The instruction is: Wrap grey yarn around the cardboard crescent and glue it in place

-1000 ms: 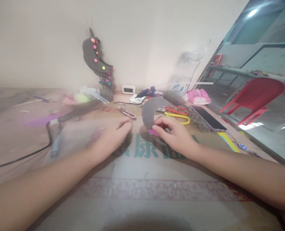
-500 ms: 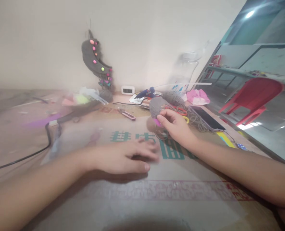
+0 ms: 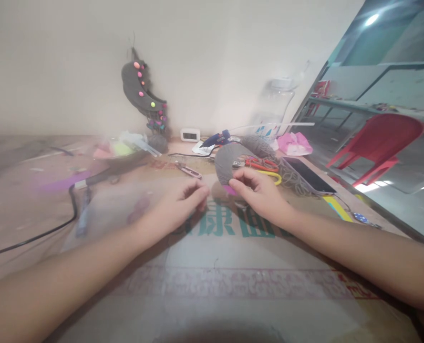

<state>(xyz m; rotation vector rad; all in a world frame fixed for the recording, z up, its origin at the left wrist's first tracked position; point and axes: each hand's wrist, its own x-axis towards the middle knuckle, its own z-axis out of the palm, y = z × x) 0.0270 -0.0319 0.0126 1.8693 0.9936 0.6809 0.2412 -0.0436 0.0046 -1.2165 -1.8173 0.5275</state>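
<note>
My right hand (image 3: pixel 260 193) pinches the near end of a curved crescent wrapped in grey yarn (image 3: pixel 228 159), where a bit of pink shows under the wrap. My left hand (image 3: pixel 181 205) hovers just left of it over the cardboard sheet (image 3: pixel 212 247), fingers curled with fingertips pinched together; whether a strand of yarn is between them is too fine to see. A ball of grey yarn (image 3: pixel 258 145) lies behind the crescent.
Scissors with red and yellow handles (image 3: pixel 265 166), a phone (image 3: pixel 306 174), a small snipper (image 3: pixel 188 169), a blue glue gun (image 3: pixel 217 138), a clock (image 3: pixel 191 134), a pink cloth (image 3: pixel 294 143), a black cable (image 3: pixel 68 205). A finished grey crescent with coloured beads (image 3: pixel 140 90) leans on the wall. Red chair (image 3: pixel 376 143) at right.
My left hand went from flat on the cardboard near me back up beside the crescent, fingers now curled. My right hand lowered the crescent slightly toward the left hand.
</note>
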